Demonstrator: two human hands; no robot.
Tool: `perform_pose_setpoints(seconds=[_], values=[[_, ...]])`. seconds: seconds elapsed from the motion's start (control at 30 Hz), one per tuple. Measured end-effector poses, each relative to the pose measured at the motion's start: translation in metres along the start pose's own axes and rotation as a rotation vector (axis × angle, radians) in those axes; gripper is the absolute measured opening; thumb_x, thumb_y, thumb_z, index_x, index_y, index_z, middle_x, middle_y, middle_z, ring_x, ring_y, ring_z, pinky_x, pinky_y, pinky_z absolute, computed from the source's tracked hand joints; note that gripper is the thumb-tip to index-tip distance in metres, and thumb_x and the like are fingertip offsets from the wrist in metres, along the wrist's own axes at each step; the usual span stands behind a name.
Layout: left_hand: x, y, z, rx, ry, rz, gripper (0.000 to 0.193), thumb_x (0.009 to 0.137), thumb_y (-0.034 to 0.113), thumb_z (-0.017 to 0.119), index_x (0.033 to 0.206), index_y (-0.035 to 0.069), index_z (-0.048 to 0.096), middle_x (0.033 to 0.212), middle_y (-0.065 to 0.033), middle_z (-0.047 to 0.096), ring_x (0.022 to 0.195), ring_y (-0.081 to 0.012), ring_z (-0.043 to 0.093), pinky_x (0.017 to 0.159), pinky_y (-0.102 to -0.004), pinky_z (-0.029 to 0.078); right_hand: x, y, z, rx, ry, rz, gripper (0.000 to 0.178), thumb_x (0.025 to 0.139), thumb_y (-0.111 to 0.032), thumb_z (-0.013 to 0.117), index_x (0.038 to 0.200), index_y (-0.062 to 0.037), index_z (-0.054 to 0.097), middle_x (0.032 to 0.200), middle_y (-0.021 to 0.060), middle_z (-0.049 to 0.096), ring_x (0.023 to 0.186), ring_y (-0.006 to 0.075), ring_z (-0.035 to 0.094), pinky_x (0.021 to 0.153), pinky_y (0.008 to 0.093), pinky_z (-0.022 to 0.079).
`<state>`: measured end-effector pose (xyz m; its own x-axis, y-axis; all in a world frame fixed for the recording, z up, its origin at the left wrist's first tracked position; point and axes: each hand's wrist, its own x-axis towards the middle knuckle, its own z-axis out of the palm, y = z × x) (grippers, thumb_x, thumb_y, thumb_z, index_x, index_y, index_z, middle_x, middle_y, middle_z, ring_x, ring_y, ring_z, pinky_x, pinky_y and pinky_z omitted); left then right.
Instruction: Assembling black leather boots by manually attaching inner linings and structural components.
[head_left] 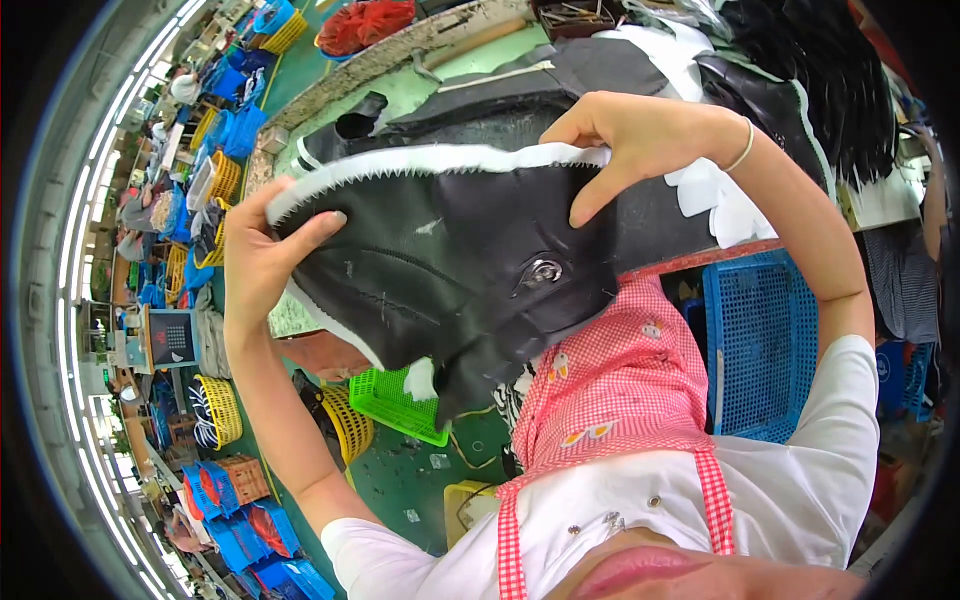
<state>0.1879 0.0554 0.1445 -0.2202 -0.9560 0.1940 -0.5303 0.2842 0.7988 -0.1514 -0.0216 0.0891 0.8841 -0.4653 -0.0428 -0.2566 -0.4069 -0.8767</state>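
Stretched out between my hands is a black leather boot upper (430, 235), with a white toothed band (430, 160) along its top edge and a shiny metal ring (543, 272) low on its right part. My left hand (268, 255) grips its left end, thumb lying on the black face and fingers behind. At the right end of the white band, my right hand (640, 140) pinches the edge between thumb and fingers. The lower part of the boot upper hangs in front of my red checked apron (620, 370).
Beyond the boot upper is a workbench (665, 235) bearing black leather pieces (610, 65) and white cut pieces (725, 210). A bundle of black strips (830, 90) lies far right. Below are a blue crate (760, 345), a green basket (400, 405) and a yellow basket (350, 425).
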Motion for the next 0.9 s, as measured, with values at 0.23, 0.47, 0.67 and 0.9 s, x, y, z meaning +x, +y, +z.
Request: perform_pose_setpoints(seconds=[0.23,0.47,0.67,0.9], values=[[0.021,0.020,0.080,0.605,-0.415,0.357,0.037,0.072,0.023,0.084,0.101,0.005,0.072,0.096,-0.0087,0.071,0.095,-0.0192,0.065,0.087,-0.0345,0.050,0.030,-0.044,0.018,-0.408,0.073,-0.254,0.037,0.070,-0.029,0.079,0.082,0.0035,0.065,0.066,0.0139,0.062,0.062,0.0245,0.058,0.060,0.0366,0.043],[0.004,-0.016,0.035,-0.225,-0.361,-0.079,0.021,0.073,-0.003,0.081,0.091,-0.002,0.072,0.086,-0.0015,0.072,0.077,-0.0068,0.063,0.069,-0.0231,0.052,-0.044,0.037,-0.004,0.161,0.836,-0.124,0.068,0.086,-0.039,0.073,0.136,0.0005,0.048,0.122,0.0124,0.062,0.112,0.0192,0.060,0.097,0.0296,0.048],[0.014,0.012,0.041,-0.344,-0.437,-0.118,0.048,0.075,0.014,0.082,0.116,-0.002,0.063,0.101,-0.0009,0.067,0.092,-0.0075,0.060,0.082,-0.0254,0.050,-0.006,-0.004,0.040,0.628,0.622,-0.203,0.039,0.086,-0.021,0.075,0.116,0.0020,0.065,0.106,0.0060,0.070,0.094,0.0090,0.064,0.082,0.0254,0.053],[0.032,0.044,0.095,-0.151,-0.123,-0.018,0.023,0.093,0.019,0.069,0.078,0.002,0.065,0.071,0.0098,0.052,0.065,-0.0007,0.042,0.055,-0.0207,0.033,-0.015,-0.008,0.049,0.842,0.688,-0.277,0.031,0.088,-0.021,0.074,0.108,0.0024,0.069,0.097,-0.0008,0.070,0.085,0.0055,0.062,0.078,0.0239,0.052]])
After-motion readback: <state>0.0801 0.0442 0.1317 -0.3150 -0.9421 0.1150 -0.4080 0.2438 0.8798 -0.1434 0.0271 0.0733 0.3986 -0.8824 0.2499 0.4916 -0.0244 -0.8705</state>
